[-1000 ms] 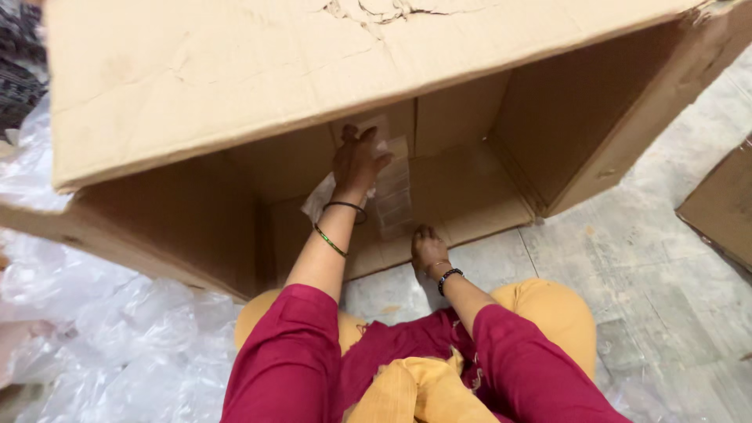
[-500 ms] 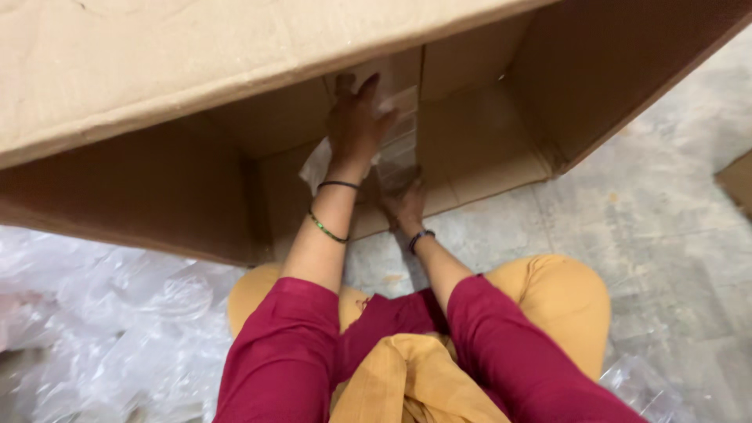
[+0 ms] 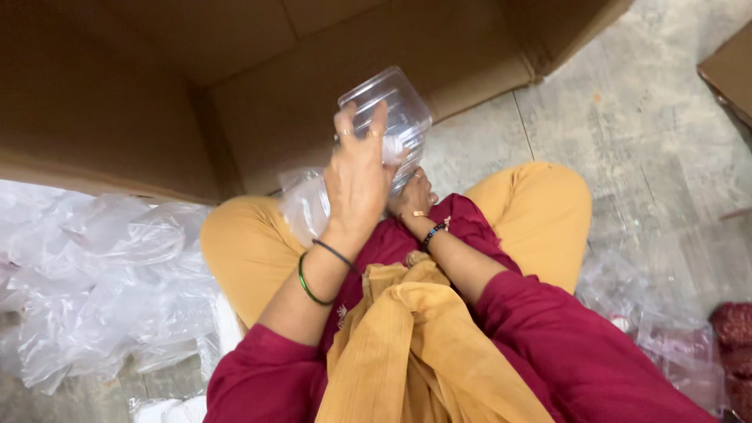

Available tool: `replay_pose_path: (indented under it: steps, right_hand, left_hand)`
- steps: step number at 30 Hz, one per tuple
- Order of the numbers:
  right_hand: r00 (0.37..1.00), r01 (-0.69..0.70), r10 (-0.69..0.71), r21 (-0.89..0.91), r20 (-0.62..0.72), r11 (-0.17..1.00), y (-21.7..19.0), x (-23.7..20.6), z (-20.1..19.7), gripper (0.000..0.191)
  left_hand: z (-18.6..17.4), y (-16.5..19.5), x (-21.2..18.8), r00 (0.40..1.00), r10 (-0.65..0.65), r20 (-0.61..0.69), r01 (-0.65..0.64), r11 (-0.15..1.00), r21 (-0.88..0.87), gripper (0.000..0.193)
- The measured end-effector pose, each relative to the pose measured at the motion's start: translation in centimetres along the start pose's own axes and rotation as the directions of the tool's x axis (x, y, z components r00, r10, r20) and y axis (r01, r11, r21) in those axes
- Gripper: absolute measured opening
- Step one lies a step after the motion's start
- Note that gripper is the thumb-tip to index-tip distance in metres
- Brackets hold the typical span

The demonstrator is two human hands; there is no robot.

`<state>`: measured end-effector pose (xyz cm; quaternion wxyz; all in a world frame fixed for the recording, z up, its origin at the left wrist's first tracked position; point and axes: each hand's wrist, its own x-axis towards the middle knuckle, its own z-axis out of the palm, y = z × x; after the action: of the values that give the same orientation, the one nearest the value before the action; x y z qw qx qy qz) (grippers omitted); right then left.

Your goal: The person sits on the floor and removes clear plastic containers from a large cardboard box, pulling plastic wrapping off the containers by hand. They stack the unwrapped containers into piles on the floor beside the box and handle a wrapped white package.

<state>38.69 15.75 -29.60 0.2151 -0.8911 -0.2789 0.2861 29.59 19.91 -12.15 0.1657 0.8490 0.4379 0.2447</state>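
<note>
Clear, glossy plastic on the container (image 3: 389, 110), thin and smooth, catching light along its ribbed corners. Gripped by the left hand (image 3: 359, 182); right hand (image 3: 413, 200) beneath it. Matt brown cardboard on the big box (image 3: 235, 86), dull and fibrous. Crinkled, shiny transparent film in the plastic bags (image 3: 102, 274) by the floor's left edge. Rough, mottled grey stone on the floor (image 3: 627, 125). Soft matt cloth on the maroon sleeves (image 3: 564, 352).

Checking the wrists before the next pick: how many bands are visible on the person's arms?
3. A green bangle and a thin black band sit on the left wrist; a black beaded bracelet sits on the right wrist. Sleeves may hide others.
</note>
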Motion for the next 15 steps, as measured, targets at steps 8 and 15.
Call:
replay_pose_path:
  steps: [8,15]
  right_hand:
    - [0.922,0.294,-0.177,-0.325,0.343,0.899,5.1,3.3,-1.3,0.067]
    - [0.848,0.111,-0.488,0.831,0.207,0.545,0.4,4.8,-11.8,0.072]
  left_hand:
    - [-0.2,0.5,-5.1,0.997,0.043,0.058,-0.046,0.998,0.048,0.082]
    - [0.6,-3.6,-4.2,0.989,0.135,-0.062,-0.145,0.970,-0.196,0.070]
